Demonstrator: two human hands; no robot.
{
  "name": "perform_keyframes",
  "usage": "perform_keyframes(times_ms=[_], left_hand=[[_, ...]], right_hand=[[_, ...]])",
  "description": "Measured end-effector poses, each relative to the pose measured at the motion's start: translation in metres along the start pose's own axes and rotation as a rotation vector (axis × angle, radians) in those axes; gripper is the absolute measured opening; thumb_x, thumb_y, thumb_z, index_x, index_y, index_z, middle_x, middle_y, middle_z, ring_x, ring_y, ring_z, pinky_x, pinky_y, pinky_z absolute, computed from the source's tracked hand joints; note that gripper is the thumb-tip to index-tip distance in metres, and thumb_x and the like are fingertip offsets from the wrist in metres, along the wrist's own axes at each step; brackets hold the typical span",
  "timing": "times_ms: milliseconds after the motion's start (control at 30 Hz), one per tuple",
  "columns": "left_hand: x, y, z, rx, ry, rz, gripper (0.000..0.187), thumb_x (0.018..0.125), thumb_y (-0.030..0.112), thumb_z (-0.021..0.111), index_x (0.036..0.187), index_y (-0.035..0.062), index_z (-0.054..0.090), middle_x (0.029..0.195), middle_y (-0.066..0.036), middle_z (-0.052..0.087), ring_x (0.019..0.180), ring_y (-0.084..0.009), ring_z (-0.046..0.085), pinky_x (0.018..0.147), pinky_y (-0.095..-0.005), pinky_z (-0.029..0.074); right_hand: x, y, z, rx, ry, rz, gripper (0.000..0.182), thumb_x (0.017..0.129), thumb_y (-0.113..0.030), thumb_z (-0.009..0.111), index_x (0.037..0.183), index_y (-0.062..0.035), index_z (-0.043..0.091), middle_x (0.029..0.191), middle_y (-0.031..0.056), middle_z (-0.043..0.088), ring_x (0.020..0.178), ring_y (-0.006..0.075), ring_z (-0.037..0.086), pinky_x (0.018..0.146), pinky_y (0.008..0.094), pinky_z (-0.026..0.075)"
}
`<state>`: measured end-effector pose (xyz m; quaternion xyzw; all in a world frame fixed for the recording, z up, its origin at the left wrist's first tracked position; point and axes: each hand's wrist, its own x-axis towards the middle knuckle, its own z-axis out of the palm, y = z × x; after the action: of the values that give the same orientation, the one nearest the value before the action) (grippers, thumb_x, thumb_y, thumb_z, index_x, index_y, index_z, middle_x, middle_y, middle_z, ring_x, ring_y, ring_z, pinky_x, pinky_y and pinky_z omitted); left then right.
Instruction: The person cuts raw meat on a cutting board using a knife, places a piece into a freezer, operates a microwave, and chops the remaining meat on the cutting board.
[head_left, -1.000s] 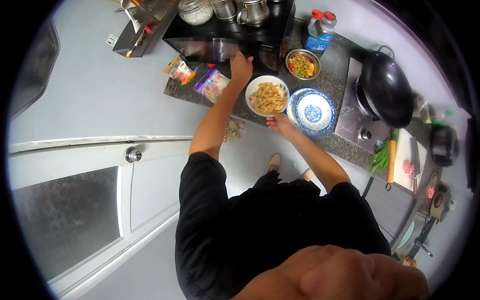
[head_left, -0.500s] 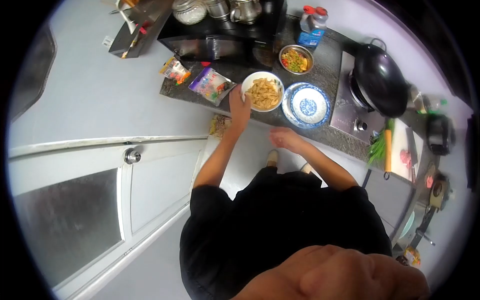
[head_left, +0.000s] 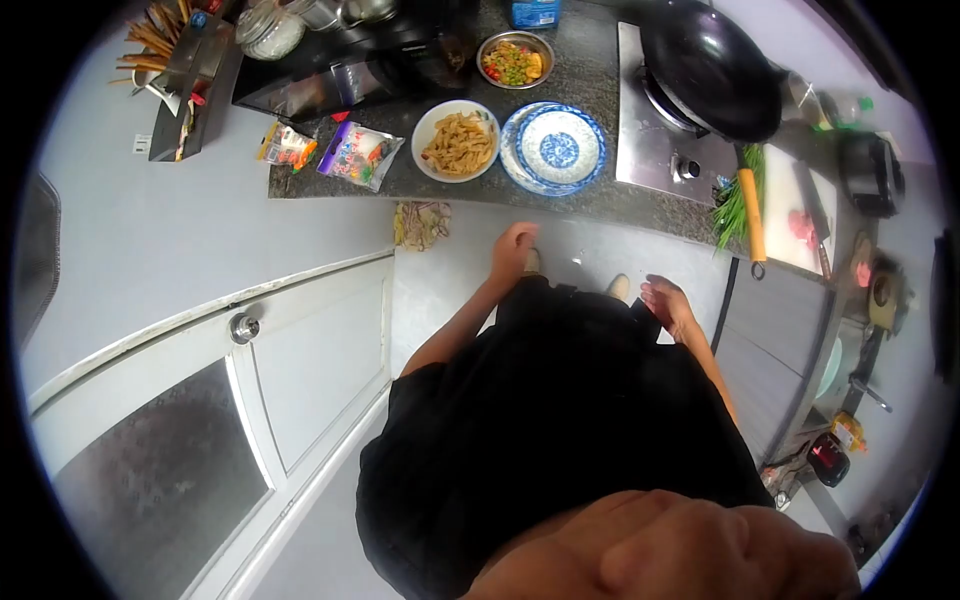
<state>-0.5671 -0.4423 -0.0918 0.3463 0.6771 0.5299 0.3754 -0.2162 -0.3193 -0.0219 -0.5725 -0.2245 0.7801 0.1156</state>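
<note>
My left hand [head_left: 514, 250] hangs in front of the counter's edge, below the white bowl of brown strips [head_left: 460, 143]. It holds nothing and its fingers are loosely bent. Lower and to the right, beside my dark clothing, is my right hand [head_left: 668, 306], fingers apart and nothing in it. Neither hand touches the counter. Right of the bowl, a small blue-and-white dish [head_left: 561, 149] sits on a larger plate [head_left: 513, 160]. Behind them stands a metal bowl of chopped colourful vegetables [head_left: 514, 62]. A plastic packet [head_left: 359, 155] lies left of the white bowl.
A black wok [head_left: 712, 75] sits on the steel stove [head_left: 640, 150]. To its right are green stalks [head_left: 735, 212], a wooden-handled tool [head_left: 752, 215] and a knife [head_left: 812, 200] on a white board [head_left: 785, 180] with pink meat. A white door [head_left: 320, 350] is at left.
My left hand has left the white bowl's rim and dropped back from the counter. My right hand has moved down and to the right. The view has shifted, moving the counter items up and left.
</note>
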Motion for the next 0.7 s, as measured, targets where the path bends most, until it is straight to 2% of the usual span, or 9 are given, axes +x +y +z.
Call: perform_keyframes(times_ms=[33, 100, 167, 267, 367, 400, 600, 700], left_hand=[[0.002, 0.010, 0.013, 0.009, -0.002, 0.003, 0.017, 0.093, 0.002, 0.053, 0.105, 0.0015, 0.064, 0.096, -0.010, 0.067, 0.084, -0.0150, 0.065, 0.077, -0.0290, 0.053], [0.006, 0.026, 0.041, 0.001, -0.083, -0.010, 0.017, 0.094, 0.004, 0.053, 0.107, 0.0018, 0.064, 0.093, -0.008, 0.068, 0.083, -0.0142, 0.064, 0.076, -0.0278, 0.052], [0.007, 0.032, 0.070, 0.017, -0.085, 0.003, 0.017, 0.094, 0.005, 0.053, 0.107, 0.0019, 0.064, 0.092, -0.008, 0.068, 0.083, -0.0138, 0.064, 0.076, -0.0272, 0.051], [0.005, 0.037, 0.123, 0.094, -0.094, 0.045, 0.017, 0.093, 0.005, 0.054, 0.107, 0.0023, 0.065, 0.091, -0.006, 0.068, 0.083, -0.0131, 0.063, 0.076, -0.0266, 0.050], [-0.007, 0.044, 0.186, 0.144, -0.086, 0.087, 0.017, 0.092, 0.003, 0.054, 0.106, 0.0029, 0.065, 0.091, -0.005, 0.067, 0.084, -0.0129, 0.062, 0.076, -0.0268, 0.049], [-0.011, 0.049, 0.209, 0.129, -0.113, 0.122, 0.018, 0.092, 0.002, 0.054, 0.106, 0.0033, 0.065, 0.091, -0.005, 0.067, 0.084, -0.0128, 0.062, 0.076, -0.0269, 0.049], [-0.030, 0.074, 0.322, 0.049, -0.202, 0.058, 0.020, 0.092, -0.001, 0.051, 0.107, 0.0025, 0.064, 0.091, -0.006, 0.066, 0.084, -0.0143, 0.061, 0.076, -0.0278, 0.049], [-0.035, 0.084, 0.362, 0.044, -0.256, 0.093, 0.021, 0.092, -0.002, 0.051, 0.108, 0.0023, 0.064, 0.091, -0.005, 0.065, 0.084, -0.0149, 0.061, 0.077, -0.0283, 0.049]], right_hand=[[-0.004, 0.005, -0.016, 0.008, -0.006, -0.001, 0.042, 0.091, -0.016, 0.058, 0.129, -0.0009, 0.049, 0.096, 0.0067, 0.064, 0.085, 0.0169, 0.061, 0.078, 0.0303, 0.052], [-0.012, 0.010, -0.052, 0.052, 0.046, 0.026, 0.046, 0.089, -0.016, 0.061, 0.131, -0.0004, 0.049, 0.103, 0.0071, 0.064, 0.090, 0.0188, 0.061, 0.089, 0.0312, 0.050], [-0.019, 0.013, -0.093, 0.107, 0.037, 0.013, 0.046, 0.089, -0.014, 0.061, 0.130, 0.0009, 0.049, 0.099, 0.0084, 0.064, 0.085, 0.0185, 0.061, 0.086, 0.0302, 0.052], [-0.025, 0.015, -0.161, 0.162, 0.038, -0.056, 0.040, 0.091, -0.016, 0.058, 0.129, -0.0018, 0.050, 0.094, 0.0063, 0.067, 0.079, 0.0162, 0.064, 0.071, 0.0290, 0.053], [-0.038, 0.006, -0.232, 0.222, -0.040, -0.103, 0.040, 0.090, -0.013, 0.059, 0.127, -0.0010, 0.050, 0.094, 0.0074, 0.067, 0.079, 0.0162, 0.064, 0.067, 0.0277, 0.053], [-0.046, 0.000, -0.249, 0.217, 0.017, -0.115, 0.041, 0.089, -0.011, 0.060, 0.128, -0.0005, 0.050, 0.095, 0.0087, 0.067, 0.079, 0.0165, 0.065, 0.065, 0.0273, 0.054], [-0.056, -0.020, -0.385, 0.187, 0.035, -0.191, 0.036, 0.093, -0.017, 0.057, 0.126, -0.0025, 0.053, 0.100, 0.0086, 0.067, 0.079, 0.0170, 0.065, 0.066, 0.0278, 0.054], [-0.068, -0.052, -0.416, 0.102, 0.154, -0.251, 0.038, 0.094, -0.020, 0.057, 0.129, -0.0051, 0.054, 0.103, 0.0064, 0.067, 0.087, 0.0153, 0.065, 0.073, 0.0274, 0.054]])
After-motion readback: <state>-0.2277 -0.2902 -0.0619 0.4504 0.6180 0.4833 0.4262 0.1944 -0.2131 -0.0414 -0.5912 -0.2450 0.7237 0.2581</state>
